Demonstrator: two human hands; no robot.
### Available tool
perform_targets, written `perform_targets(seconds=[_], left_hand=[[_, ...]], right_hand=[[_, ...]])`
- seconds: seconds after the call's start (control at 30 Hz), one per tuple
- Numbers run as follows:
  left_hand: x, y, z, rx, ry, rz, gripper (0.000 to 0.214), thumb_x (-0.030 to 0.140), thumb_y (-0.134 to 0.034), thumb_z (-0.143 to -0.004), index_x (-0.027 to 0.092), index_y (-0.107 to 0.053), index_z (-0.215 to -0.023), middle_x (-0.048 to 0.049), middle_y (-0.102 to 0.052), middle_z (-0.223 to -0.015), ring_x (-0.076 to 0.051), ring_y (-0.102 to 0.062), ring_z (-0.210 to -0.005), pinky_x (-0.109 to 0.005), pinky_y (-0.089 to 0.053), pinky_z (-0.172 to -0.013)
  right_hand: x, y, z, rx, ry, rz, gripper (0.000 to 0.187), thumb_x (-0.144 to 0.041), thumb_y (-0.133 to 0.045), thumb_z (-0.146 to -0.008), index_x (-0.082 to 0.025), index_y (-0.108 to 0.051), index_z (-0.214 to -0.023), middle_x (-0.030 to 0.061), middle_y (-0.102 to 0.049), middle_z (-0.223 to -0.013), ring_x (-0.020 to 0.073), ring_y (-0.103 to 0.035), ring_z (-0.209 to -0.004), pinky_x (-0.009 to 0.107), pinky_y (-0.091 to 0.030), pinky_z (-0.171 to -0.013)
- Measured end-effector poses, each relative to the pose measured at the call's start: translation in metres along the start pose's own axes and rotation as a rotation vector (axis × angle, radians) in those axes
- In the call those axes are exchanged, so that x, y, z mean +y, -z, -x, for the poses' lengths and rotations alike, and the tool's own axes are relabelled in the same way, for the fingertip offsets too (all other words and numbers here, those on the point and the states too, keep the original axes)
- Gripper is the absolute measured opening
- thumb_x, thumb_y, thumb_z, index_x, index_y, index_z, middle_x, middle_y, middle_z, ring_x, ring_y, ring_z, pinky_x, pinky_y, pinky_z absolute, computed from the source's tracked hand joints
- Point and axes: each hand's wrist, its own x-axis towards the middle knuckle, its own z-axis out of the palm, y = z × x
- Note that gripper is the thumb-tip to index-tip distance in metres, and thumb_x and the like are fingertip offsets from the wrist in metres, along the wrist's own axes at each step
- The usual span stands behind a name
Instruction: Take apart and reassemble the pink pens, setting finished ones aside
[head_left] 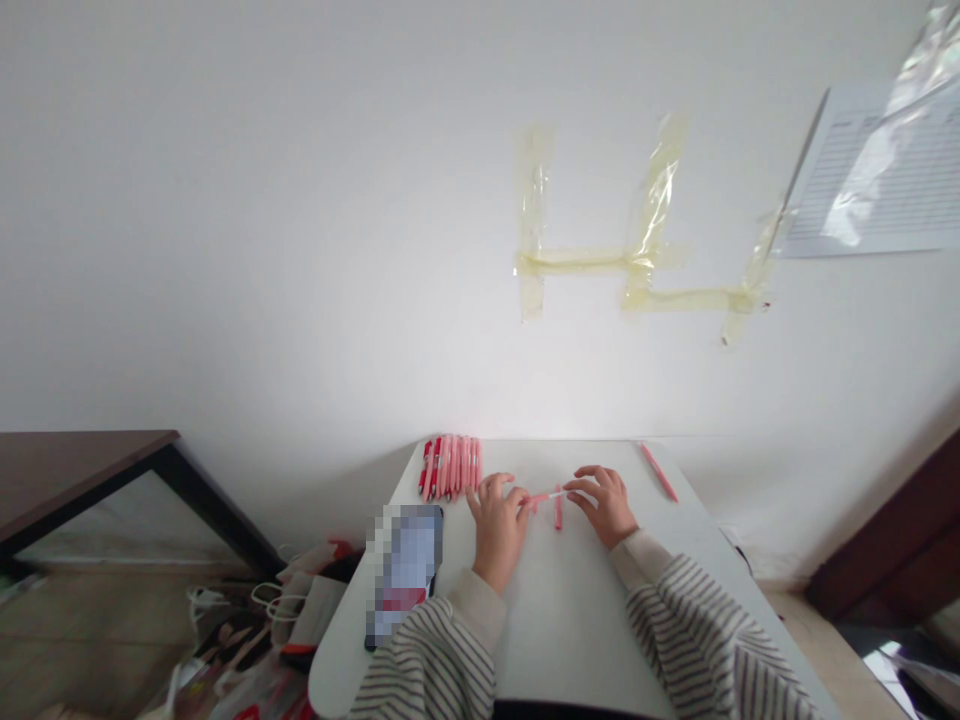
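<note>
My left hand (498, 525) pinches a pink pen barrel (537, 498) above the white table (555, 630). From its right end a thin whitish refill (556, 493) reaches across to my right hand (604, 503), whose thumb and forefinger close on the far tip. Just beneath, another pink pen part (558, 515) lies on the tabletop between the hands. A row of several pink and red pens (452, 467) lies side by side at the back left, beyond my left hand. One single pink pen (658, 472) rests at the back right.
A phone (409, 560) with a blurred screen lies on the table's left side. The white wall (337, 250) rises behind the table, with yellowed tape strips (577, 263) and a paper sheet (877, 180). Bags and clutter (262, 630) lie on the floor at left, near a brown table (82, 450).
</note>
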Motion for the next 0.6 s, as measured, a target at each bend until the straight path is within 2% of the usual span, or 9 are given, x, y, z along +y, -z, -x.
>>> perform_targets(seconds=[0.23,0.6], left_hand=[[0.0,0.003,0.0,0.022,0.029,-0.013,0.008,0.029,-0.069,-0.088,0.03,-0.076,-0.092,-0.0035,-0.062,-0.124,-0.026,-0.051,-0.125,-0.056,-0.026,-0.115],[-0.003,0.005,-0.002,0.056,0.122,-0.073,0.011,0.029,-0.065,-0.091,0.03,-0.075,-0.092,-0.0039,-0.064,-0.124,-0.028,-0.051,-0.123,-0.06,-0.026,-0.115]], right_hand=[[0.004,-0.001,0.0,0.003,-0.012,-0.043,0.019,-0.04,-0.061,-0.094,-0.037,-0.079,-0.1,0.0038,-0.068,-0.119,0.0261,-0.052,-0.115,0.047,-0.038,-0.107],[0.017,-0.003,-0.003,0.092,-0.078,-0.064,0.023,-0.043,-0.059,-0.094,-0.035,-0.079,-0.098,0.0052,-0.069,-0.116,0.0275,-0.053,-0.112,0.048,-0.039,-0.104]])
